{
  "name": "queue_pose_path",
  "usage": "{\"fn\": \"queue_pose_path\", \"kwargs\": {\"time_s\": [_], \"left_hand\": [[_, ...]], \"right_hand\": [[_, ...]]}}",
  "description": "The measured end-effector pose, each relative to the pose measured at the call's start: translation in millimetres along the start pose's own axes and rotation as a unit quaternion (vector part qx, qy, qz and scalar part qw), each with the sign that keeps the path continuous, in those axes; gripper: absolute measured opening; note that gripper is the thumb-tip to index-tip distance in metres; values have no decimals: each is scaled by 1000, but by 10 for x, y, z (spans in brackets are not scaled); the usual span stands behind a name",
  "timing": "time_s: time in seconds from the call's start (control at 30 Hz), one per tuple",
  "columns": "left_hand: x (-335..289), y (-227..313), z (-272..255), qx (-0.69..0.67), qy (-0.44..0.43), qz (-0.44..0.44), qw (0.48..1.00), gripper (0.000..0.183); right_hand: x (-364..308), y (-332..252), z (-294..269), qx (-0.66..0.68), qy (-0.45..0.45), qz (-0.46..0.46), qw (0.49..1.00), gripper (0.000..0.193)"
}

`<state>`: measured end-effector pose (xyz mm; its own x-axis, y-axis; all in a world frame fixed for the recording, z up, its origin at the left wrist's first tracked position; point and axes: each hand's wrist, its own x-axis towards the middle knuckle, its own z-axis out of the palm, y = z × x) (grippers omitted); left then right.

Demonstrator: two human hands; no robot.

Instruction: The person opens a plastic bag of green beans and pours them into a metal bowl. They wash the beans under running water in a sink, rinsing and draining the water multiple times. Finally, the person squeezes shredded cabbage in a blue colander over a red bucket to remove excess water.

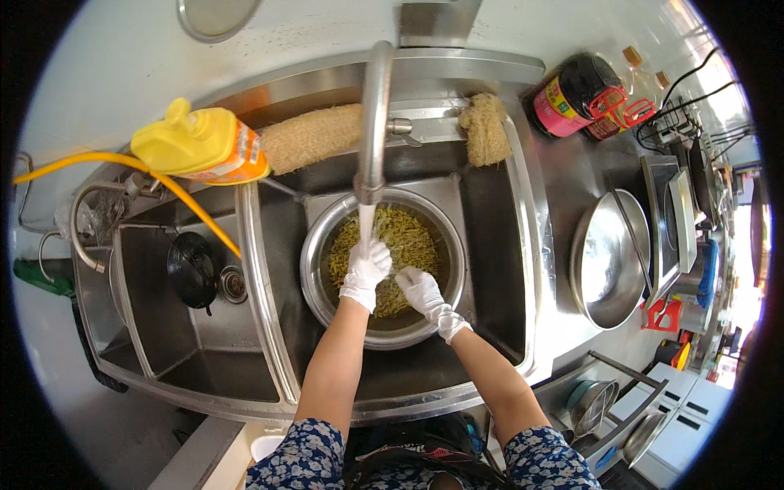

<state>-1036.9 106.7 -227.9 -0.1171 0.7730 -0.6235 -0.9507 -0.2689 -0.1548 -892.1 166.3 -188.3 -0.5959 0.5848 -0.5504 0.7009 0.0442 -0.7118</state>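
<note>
A round metal basin stands in the large sink compartment, filled with water and many short chopped green vegetable pieces. Above it reaches the metal faucet, with a white length below its spout that may be a tube or running water. My left hand, in a white glove, has its fingers closed at the lower end of that white length; what they hold is not clear. My right hand, gloved too, lies over the vegetable pieces with its fingers stretched out and tips at the water.
A smaller sink compartment at left holds a black pan-like vessel. Along the back ledge are a yellow jug, a loofah and a fibrous scrubber. A yellow hose crosses the left. At right sit dark bottles and a steel bowl.
</note>
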Motion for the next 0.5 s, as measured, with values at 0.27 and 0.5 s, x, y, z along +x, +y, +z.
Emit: {"fn": "queue_pose_path", "kwargs": {"time_s": [0.27, 0.5], "left_hand": [[-73, 72, -208, 567, 426, 264, 653, 20], [-144, 319, -682, 786, 302, 162, 515, 90]], "right_hand": [[139, 307, 110, -104, 155, 75, 980, 53], [699, 567, 87, 115, 55, 228, 965, 84]]}}
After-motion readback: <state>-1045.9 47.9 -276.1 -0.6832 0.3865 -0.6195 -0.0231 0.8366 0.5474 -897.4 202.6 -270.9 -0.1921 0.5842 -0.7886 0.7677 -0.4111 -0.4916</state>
